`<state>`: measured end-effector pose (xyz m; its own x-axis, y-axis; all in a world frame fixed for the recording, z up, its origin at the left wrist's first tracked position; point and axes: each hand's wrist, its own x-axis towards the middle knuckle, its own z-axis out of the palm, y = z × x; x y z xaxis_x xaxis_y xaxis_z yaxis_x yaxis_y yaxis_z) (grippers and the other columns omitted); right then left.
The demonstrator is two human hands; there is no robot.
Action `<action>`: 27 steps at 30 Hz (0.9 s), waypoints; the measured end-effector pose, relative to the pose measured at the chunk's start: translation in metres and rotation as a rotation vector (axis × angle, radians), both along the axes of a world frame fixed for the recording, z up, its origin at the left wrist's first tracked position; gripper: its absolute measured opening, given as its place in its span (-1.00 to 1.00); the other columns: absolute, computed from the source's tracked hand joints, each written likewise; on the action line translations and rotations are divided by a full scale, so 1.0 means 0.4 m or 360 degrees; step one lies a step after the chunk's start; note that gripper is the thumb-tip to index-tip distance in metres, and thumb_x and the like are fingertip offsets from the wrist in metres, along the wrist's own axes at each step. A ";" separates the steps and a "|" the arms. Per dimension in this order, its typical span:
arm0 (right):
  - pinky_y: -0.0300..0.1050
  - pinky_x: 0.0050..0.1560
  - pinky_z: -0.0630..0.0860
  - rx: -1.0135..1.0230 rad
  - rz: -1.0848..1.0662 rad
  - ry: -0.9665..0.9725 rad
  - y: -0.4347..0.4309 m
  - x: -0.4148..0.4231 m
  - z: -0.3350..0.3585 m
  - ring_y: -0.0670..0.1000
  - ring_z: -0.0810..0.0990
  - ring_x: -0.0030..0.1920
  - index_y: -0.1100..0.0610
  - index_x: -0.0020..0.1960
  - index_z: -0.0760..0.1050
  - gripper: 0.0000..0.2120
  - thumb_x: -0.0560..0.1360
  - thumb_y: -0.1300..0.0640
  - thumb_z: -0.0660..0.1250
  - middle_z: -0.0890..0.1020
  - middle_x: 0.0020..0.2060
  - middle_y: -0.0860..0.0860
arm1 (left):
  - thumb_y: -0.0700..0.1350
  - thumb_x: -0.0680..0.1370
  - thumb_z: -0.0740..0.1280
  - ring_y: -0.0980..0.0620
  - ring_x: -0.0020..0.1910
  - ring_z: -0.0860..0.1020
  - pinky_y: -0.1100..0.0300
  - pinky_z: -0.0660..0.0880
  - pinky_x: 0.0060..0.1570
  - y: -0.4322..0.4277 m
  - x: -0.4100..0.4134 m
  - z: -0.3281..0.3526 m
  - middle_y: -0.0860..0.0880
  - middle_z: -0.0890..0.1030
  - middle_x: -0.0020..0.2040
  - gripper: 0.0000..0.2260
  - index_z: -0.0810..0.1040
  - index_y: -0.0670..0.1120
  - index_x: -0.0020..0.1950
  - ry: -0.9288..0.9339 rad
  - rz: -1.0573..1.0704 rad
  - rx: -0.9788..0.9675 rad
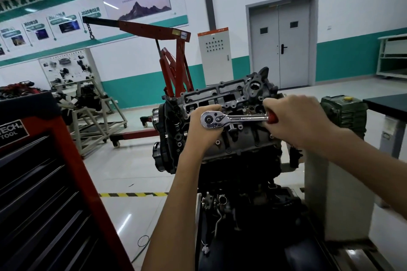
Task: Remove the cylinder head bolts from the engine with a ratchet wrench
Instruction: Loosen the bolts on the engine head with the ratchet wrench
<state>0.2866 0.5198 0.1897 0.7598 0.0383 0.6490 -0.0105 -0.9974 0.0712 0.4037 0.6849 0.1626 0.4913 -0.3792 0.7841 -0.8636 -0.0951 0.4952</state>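
The step in hand, as I judge it, is breaking a bolt loose; to do it well I should keep the ratchet [233, 119] square over the bolt, bear down at its head so the socket does not ride off, and pull the handle [273, 117] in one steady sweep rather than a jerk. My left grip [201, 130] is curled beneath the ratchet's head, cupping and steadying it; what lies under my fingers is hidden, so I cannot see the bolt itself. My right grip [297, 121] is clenched round the red handle; the ratchet lies level across the top of the engine [220, 94], which sits on its stand before me.
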 end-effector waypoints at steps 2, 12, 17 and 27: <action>-0.17 -0.20 0.32 0.0085 -0.0040 0.0030 0.022 -0.003 -0.042 -0.05 0.42 -0.36 0.01 -0.20 0.32 -0.85 0.49 0.02 0.25 0.36 -0.45 -0.10 | -0.29 0.39 0.23 0.17 -0.47 0.15 0.22 0.10 -0.41 -0.001 0.001 -0.008 0.07 0.20 -0.50 -0.68 0.18 -0.02 -0.46 0.0035 0.0013 -0.0112; -0.15 -0.45 0.48 0.1737 0.0835 0.0731 0.207 -0.023 -0.239 0.04 0.57 -0.46 0.12 -0.30 0.37 -0.82 0.42 0.23 0.34 0.58 -0.46 0.05 | -0.38 0.49 0.30 0.18 -0.47 0.19 0.23 0.20 -0.38 -0.037 0.003 -0.025 0.13 0.24 -0.51 -0.55 0.21 0.01 -0.43 0.0198 0.0051 -0.0248; -0.14 -0.29 0.50 0.0442 0.0250 0.0303 0.027 -0.024 -0.099 -0.09 0.48 -0.40 0.04 -0.15 0.45 -0.90 0.42 0.04 0.33 0.45 -0.41 -0.10 | -0.36 0.44 0.29 0.24 -0.48 0.24 0.34 0.22 -0.41 0.002 0.009 -0.011 0.16 0.29 -0.50 -0.61 0.28 0.04 -0.42 0.0136 -0.0050 -0.0176; -0.12 -0.30 0.46 0.0966 0.0249 0.0352 0.152 -0.033 -0.215 0.07 0.55 -0.34 0.03 -0.27 0.31 -0.77 0.41 -0.02 0.34 0.47 -0.41 -0.01 | -0.36 0.46 0.29 0.19 -0.48 0.19 0.27 0.16 -0.42 -0.002 0.016 -0.029 0.13 0.23 -0.53 -0.58 0.19 0.00 -0.43 0.0078 0.0029 -0.0239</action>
<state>0.2734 0.5807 0.1036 0.8929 -0.1644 0.4192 0.0876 -0.8497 -0.5199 0.4102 0.6840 0.1510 0.5363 -0.2504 0.8060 -0.8367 -0.0325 0.5466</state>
